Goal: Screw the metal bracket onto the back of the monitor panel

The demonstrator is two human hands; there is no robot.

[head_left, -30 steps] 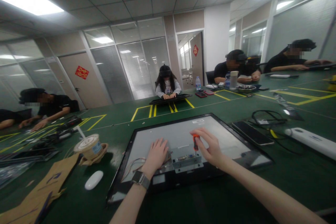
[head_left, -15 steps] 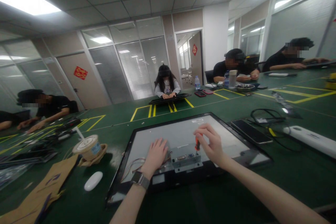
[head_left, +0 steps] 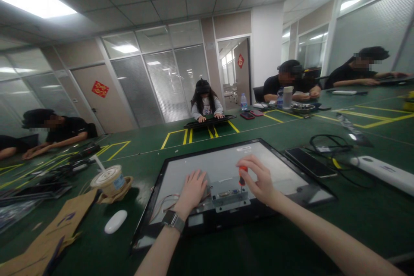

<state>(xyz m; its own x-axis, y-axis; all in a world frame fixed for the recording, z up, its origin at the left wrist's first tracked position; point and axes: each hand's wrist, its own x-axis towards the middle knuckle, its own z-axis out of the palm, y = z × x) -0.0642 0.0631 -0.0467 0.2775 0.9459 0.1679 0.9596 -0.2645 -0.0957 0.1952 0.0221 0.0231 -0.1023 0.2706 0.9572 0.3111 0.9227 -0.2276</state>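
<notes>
A flat display panel with a black frame lies in front of me, its grey back facing up. Near its front edge sits a metal bracket with connector ports. My right hand is closed around the red handle of a small screwdriver, held upright with its shaft down at the bracket's right end. Fingers stretched out, my left hand lies flat on the panel just left of the bracket. Thin wires run out beside that hand, partly hidden under it.
On the left are a drink cup in a cardboard holder, a white oval case and a brown paper bag. To the right lie a phone, a black cable and a long white device. Several people sit around the green table.
My right fingers have shifted slightly on the screwdriver, and more of its red handle shows. My left hand stays where it was. Across the table, a person's hands have moved apart.
</notes>
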